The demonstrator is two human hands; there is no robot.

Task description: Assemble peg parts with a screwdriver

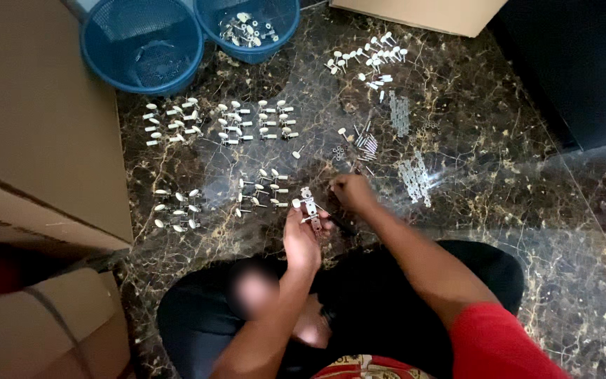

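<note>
I sit on a dark marble floor (499,161). My left hand (301,238) holds a small silver metal plate with white-knobbed pegs (308,205) upright in front of me. My right hand (351,191) is closed around a thin dark tool (338,221), its tip close to the plate. Finished sets of white-knobbed pegs (177,210) lie in rows on the floor to the left, more sets (261,188) just beyond my left hand.
Two blue plastic baskets (142,45) (250,24) stand at the top; the right one holds loose pegs. Bare metal strips (415,179), small screws (365,142) and loose pegs (369,56) lie ahead right. Cardboard boxes (36,119) crowd the left, another (422,14) lies at top.
</note>
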